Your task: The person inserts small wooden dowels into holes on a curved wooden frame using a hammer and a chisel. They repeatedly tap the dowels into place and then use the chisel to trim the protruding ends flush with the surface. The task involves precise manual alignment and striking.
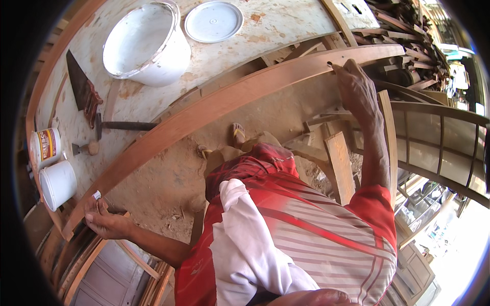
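A long reddish-brown wooden plank spans the view in front of me, from low on the left to the upper right; the wide lens bends its edges. My left hand is by its left end, fingers curled, with a small white piece just beyond the fingertips. I cannot make out what these fingers grip. Near the plank's right end, my right hand is closed, its fingertips at the near edge beside a small dark spot. Anything inside that hand is hidden.
On the stained white tabletop stand a large white bucket, its lid and two small tubs. A handsaw, a hammer and a scraper lie at left. Scrap wood fills the far right.
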`<state>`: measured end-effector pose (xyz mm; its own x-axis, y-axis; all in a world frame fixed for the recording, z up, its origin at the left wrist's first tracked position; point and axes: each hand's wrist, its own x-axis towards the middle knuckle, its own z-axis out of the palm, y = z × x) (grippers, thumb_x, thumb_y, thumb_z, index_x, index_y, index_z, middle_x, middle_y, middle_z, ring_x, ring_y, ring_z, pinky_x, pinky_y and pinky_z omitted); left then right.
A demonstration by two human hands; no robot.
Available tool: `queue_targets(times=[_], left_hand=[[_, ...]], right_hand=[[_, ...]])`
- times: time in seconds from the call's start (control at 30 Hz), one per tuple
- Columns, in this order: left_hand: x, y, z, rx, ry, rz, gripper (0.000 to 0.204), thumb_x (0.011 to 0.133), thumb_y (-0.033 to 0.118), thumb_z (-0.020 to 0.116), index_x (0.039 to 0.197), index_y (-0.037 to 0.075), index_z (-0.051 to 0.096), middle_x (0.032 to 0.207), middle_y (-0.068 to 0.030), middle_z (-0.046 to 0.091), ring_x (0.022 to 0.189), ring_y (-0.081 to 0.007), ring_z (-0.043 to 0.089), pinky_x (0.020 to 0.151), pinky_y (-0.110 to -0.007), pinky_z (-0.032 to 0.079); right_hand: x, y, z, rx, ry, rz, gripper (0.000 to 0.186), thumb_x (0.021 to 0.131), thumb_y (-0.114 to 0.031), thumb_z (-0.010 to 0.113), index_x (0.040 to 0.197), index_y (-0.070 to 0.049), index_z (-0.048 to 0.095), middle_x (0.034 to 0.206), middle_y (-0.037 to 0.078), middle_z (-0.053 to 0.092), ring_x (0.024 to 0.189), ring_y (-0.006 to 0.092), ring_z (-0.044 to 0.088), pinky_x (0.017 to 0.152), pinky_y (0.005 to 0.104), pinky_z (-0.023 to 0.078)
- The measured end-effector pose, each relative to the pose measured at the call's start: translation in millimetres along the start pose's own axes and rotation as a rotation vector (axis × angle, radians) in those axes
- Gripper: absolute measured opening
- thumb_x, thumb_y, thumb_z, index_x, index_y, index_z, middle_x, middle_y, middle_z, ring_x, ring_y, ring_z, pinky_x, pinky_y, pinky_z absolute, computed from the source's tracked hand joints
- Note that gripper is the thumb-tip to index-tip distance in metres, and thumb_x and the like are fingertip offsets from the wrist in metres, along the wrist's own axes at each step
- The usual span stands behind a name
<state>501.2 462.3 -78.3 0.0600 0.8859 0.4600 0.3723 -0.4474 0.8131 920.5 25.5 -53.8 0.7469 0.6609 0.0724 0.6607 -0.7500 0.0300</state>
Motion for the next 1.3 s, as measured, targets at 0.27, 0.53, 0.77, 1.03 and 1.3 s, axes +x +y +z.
queue_targets(times=[0.27, 0.53, 0.77, 1.03, 1.3], left_hand=[[0, -12, 3, -0.028, -0.076, 0.067, 0.047, 0.113, 0.032, 0.041, 0.116, -0.011, 0.061, 0.115, -0.0203, 0.068, 0.102, -0.026, 0.069, 0.088, -0.034, 0.061], [-10, -30, -10, 0.036, 0.0, 0.008, 0.05, 0.113, 0.035, 0.043, 0.118, -0.01, 0.062, 0.114, -0.0178, 0.069, 0.102, -0.0246, 0.068, 0.088, -0.035, 0.06], [-5, -45, -46, 0.177, 0.164, 0.059, 0.058, 0.108, 0.048, 0.045, 0.107, -0.004, 0.071, 0.099, -0.0124, 0.073, 0.083, -0.0207, 0.066, 0.075, -0.034, 0.054], [-6, -36, -78, -0.105, 0.311, -0.044, 0.033, 0.108, 0.029, 0.055, 0.114, -0.001, 0.066, 0.104, -0.0107, 0.072, 0.096, -0.0173, 0.068, 0.08, -0.032, 0.057], [45, -74, -92, -0.028, -0.007, -0.016, 0.033, 0.105, 0.024, 0.062, 0.127, -0.001, 0.063, 0.117, -0.0117, 0.07, 0.108, -0.0172, 0.066, 0.091, -0.032, 0.055]], right_hand=[[2, -15, 0, -0.063, -0.03, -0.044, 0.028, 0.088, -0.002, 0.061, 0.114, -0.002, 0.071, 0.096, 0.014, 0.061, 0.094, 0.0322, 0.067, 0.081, 0.0438, 0.056], [-1, 0, -35, 0.082, -0.026, 0.061, 0.02, 0.091, -0.005, 0.06, 0.106, -0.008, 0.073, 0.095, 0.014, 0.063, 0.09, 0.0343, 0.066, 0.079, 0.0448, 0.053], [-7, 4, -11, -0.138, 0.097, 0.009, 0.022, 0.099, -0.015, 0.059, 0.118, -0.008, 0.07, 0.114, 0.013, 0.07, 0.095, 0.035, 0.068, 0.086, 0.0447, 0.055], [-4, -107, 36, 0.865, 0.276, 0.111, 0.02, 0.103, -0.012, 0.061, 0.119, -0.004, 0.071, 0.095, 0.006, 0.07, 0.075, 0.0128, 0.061, 0.065, 0.0265, 0.051], [20, -370, 18, 1.075, -0.048, -0.427, 0.02, 0.091, 0.008, 0.066, 0.108, 0.0, 0.07, 0.101, 0.014, 0.068, 0.093, 0.0227, 0.065, 0.084, 0.0324, 0.052]])
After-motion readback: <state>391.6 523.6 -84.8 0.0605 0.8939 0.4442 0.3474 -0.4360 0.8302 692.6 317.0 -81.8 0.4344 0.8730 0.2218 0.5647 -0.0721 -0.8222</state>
